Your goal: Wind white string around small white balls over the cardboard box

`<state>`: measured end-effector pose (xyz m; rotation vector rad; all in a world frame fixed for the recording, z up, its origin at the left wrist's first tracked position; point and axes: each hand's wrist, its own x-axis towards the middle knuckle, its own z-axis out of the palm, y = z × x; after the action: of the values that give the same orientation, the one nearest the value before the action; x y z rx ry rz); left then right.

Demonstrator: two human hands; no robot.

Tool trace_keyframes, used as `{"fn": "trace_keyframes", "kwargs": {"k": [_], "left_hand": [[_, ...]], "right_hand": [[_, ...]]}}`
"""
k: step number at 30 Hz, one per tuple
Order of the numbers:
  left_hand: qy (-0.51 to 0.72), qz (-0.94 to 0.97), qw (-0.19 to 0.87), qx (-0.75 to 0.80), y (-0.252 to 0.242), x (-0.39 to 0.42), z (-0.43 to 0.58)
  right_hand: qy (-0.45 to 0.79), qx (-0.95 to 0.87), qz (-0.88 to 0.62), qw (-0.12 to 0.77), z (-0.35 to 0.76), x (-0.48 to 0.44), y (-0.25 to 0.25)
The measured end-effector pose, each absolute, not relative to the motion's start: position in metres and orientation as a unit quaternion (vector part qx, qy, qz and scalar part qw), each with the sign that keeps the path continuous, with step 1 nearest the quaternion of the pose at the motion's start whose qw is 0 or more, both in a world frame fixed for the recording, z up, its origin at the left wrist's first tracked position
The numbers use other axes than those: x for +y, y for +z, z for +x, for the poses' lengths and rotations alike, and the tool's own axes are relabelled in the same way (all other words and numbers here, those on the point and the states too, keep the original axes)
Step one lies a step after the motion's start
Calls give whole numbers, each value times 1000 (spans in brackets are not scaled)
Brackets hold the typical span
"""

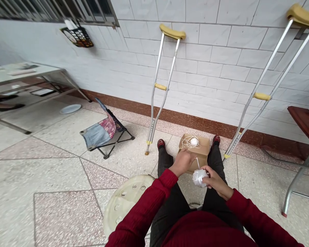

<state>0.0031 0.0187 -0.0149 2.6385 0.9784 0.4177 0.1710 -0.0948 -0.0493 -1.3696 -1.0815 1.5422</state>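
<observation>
In right hand [216, 181], half-hidden white bundle [199, 178]

A dark red sweater [203, 230] tops black trousers [217, 168].

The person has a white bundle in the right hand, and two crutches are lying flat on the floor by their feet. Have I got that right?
Not quite: the two crutches aren't lying flat. The head view shows them standing on their tips, propped against the tiled wall, one on each side of the feet. The right hand does hold the white bundle.
</observation>
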Motion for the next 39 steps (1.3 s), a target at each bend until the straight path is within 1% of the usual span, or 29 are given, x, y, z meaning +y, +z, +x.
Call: {"fn": "trace_keyframes", "kwargs": {"k": [3,5,6,9,12,15,17,19,22,25,28,31,33,35,39], "left_hand": [[118,939,74,314,-4,8,13],[122,940,54,314,-3,-4,18],[128,937,59,320,-5,-9,20],[148,914,124,358,-14,-26,19],[161,874,220,402,-33,-37,9],[159,839,308,420,-56,-41,-3],[149,825,328,435,-69,-37,-9],[142,834,314,431,-75,-28,-12],[127,881,258,376,-68,-8,-11],[107,920,175,335,-46,5,-4],[98,938,100,318,-25,2,9],[103,938,86,320,-18,-17,19],[116,925,120,341,-25,-33,19],[134,901,185,368,-39,-46,14],[152,842,339,391,-67,-51,-3]], "right_hand": [[547,-398,-591,438,171,-71,-70],[511,-343,-619,487,173,-49,-74],[512,-303,-623,508,174,-39,-73],[565,-221,-583,541,180,-16,-57],[598,-253,-518,556,183,-16,-27],[626,-310,-464,545,180,-35,2],[658,-344,-433,511,173,-56,10],[686,-379,-426,452,165,-79,6],[679,-425,-456,388,154,-109,-24],[687,-400,-484,367,149,-121,-65],[653,-326,-559,394,154,-106,-97],[610,-214,-613,455,167,-73,-104],[612,-186,-578,507,177,-52,-90],[610,-210,-533,547,183,-38,-64],[616,-305,-467,556,178,-38,-4]]}}
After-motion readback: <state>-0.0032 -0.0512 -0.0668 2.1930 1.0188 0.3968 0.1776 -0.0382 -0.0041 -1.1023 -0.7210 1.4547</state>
